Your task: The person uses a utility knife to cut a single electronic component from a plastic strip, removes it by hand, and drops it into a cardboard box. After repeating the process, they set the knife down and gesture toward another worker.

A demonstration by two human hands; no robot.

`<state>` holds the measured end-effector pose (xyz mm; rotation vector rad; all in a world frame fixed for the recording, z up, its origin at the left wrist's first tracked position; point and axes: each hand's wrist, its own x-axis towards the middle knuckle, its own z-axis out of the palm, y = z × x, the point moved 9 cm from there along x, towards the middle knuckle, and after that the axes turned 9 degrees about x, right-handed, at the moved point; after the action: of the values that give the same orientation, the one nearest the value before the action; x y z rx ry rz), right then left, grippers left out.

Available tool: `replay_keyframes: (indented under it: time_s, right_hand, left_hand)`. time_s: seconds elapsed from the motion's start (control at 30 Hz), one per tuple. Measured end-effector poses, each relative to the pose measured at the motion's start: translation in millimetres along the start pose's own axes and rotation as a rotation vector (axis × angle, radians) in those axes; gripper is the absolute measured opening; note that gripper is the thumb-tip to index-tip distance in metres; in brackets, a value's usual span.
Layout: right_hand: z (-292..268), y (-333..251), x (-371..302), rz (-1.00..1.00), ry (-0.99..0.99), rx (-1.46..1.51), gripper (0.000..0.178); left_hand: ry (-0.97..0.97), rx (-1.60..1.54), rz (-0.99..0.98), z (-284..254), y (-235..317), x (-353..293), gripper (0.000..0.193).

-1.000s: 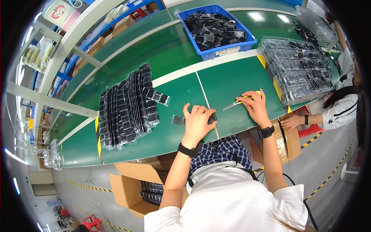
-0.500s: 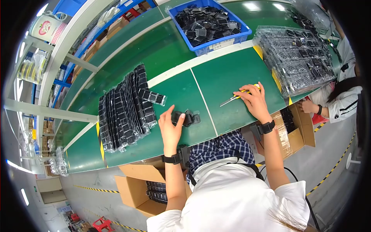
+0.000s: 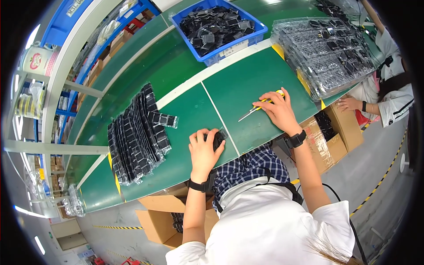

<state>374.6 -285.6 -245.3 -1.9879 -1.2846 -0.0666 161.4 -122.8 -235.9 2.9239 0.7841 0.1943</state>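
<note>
My left hand (image 3: 204, 150) curls its fingers round a small pile of black square pieces (image 3: 219, 139) on the green worktop (image 3: 187, 108); its palm covers part of them. Farther right, my right hand (image 3: 279, 108) rests at the worktop, closed on a yellow-handled utility knife (image 3: 248, 114). The slim silver blade points left and toward me. To the left of my left hand lies a thick stack of clear plastic strips (image 3: 137, 137) filled with black squares. One short strip (image 3: 164, 119) sticks out from its right side.
A blue bin (image 3: 260, 37) heaped with black pieces stands at the back. Clear trays (image 3: 322, 62) with black parts are stacked at the right, near a co-worker's hand (image 3: 350, 104). Cardboard boxes (image 3: 161, 225) (image 3: 349, 128) sit below the front edge. A white post (image 3: 64, 70) rises at left.
My left hand has moved right onto the black pieces, and its fingers have closed round them. The right hand still holds the knife. The whole view has shifted slightly.
</note>
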Motion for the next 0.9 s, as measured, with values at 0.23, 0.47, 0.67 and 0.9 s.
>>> replay_keyframes:
  time_s: [0.23, 0.47, 0.67, 0.9]
  right_hand:
    - [0, 3, -3, 0.005, 0.010, -0.014, 0.032]
    - [-1, -2, -6, -0.012, 0.012, -0.026, 0.032]
    - [7, 1, 3, -0.004, 0.007, -0.061, 0.030]
    - [11, 9, -1, -0.052, 0.098, -0.126, 0.031]
  left_hand:
    - [0.024, -0.041, -0.007, 11, 5, 2, 0.048]
    - [0.120, -0.100, 0.031, 11, 6, -3, 0.051]
    - [0.195, -0.123, -0.014, 18, -3, -2, 0.053]
    - [0.350, 0.000, 0.174, -1, 18, 3, 0.056]
